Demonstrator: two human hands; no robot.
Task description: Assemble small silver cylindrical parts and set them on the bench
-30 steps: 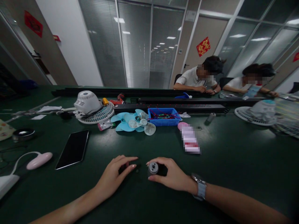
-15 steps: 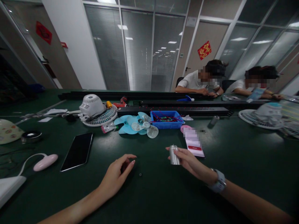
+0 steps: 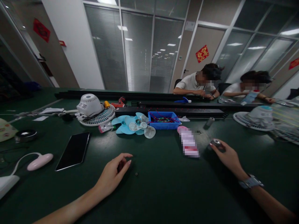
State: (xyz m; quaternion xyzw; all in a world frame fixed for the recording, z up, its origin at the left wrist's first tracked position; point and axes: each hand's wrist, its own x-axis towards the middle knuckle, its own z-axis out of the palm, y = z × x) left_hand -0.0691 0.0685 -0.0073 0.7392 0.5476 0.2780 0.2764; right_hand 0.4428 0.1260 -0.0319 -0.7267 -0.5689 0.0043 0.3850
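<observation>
My right hand (image 3: 227,155) is closed around a silver metal cylinder (image 3: 216,142), whose top end faces up with a small round boss in its middle. Its lower part is hidden by my fingers, and I cannot tell whether it touches the table. A similar metal cylinder (image 3: 211,121) stands a little farther back. My left hand (image 3: 114,171) rests on the green table (image 3: 158,189), holding nothing, index finger and thumb apart. Just right of its thumb lies a tiny dark round part (image 3: 136,174).
Fan blades (image 3: 127,124) and a blue bin (image 3: 164,121) of wires sit mid-table. A tablet (image 3: 73,151) and a pink oval device (image 3: 40,161) lie left, a phone (image 3: 189,143) right of centre. Fan heads (image 3: 90,105) stand on both sides. Two people (image 3: 193,84) sit across.
My right hand has carried the metal cylinder to the right, past the phone, toward the other cylinder. My left hand holds its place. The view has shifted slightly.
</observation>
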